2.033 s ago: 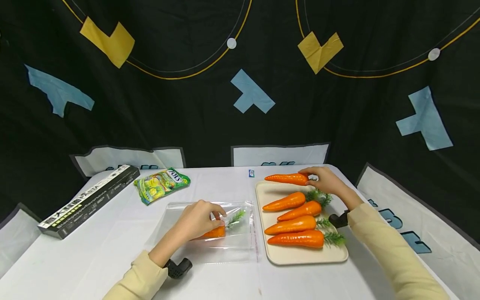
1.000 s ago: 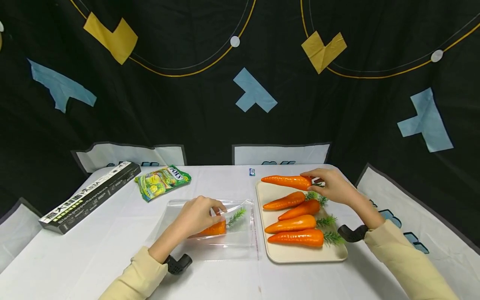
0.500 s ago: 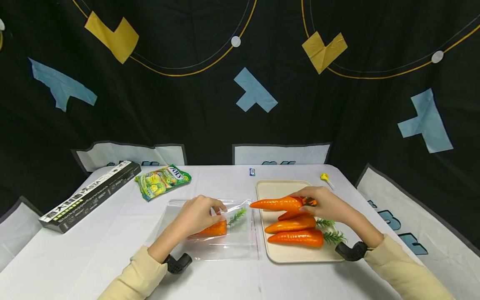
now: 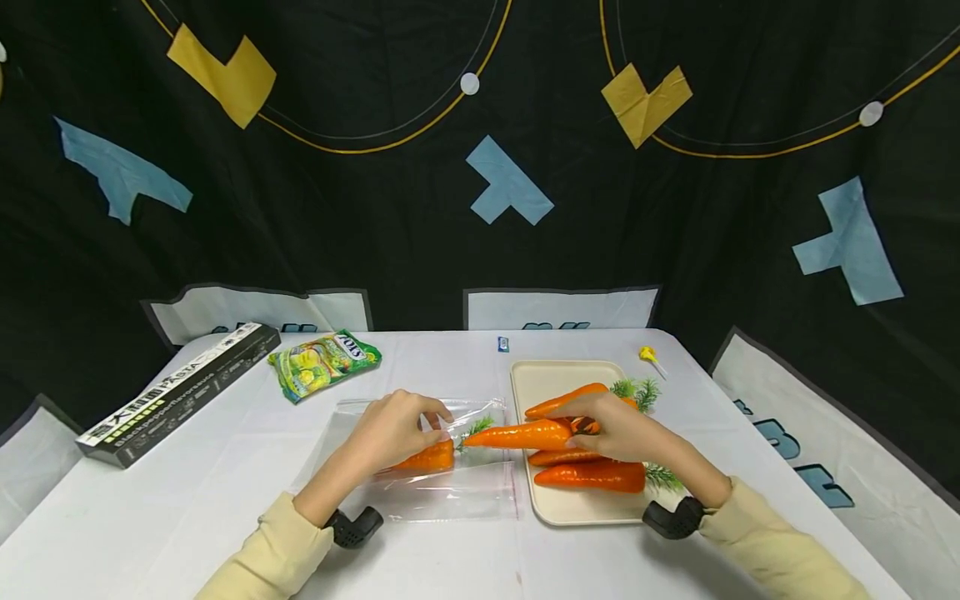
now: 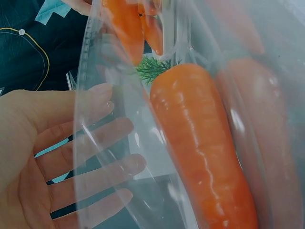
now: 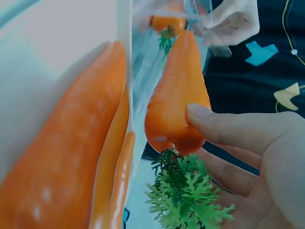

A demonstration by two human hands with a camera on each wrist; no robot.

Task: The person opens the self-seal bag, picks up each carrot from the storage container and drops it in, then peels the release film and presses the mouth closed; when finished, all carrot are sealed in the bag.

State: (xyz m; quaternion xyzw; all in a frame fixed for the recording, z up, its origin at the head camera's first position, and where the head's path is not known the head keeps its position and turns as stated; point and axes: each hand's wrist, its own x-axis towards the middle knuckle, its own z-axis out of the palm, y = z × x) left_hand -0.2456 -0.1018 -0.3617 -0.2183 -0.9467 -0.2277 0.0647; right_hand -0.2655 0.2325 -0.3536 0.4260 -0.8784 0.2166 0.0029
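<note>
My right hand pinches a carrot by its thick leafy end, thumb on one side in the right wrist view. Its tip points left, over the right part of a clear plastic bag. My left hand pinches the film of that bag between thumb and index finger; its other fingers show fairly straight through the film in the left wrist view. Another carrot lies inside the bag, its green leaves toward the right. Several more carrots lie on a cream tray, partly hidden under my right hand.
A long black pasta box and a green snack packet lie at the left of the white table. A small blue wrapper and a yellow lollipop lie at the back. A dark curtain hangs behind.
My right hand has carried the carrot from the tray's far end toward me and left, to the bag, uncovering the lollipop. My left hand has stayed at the bag.
</note>
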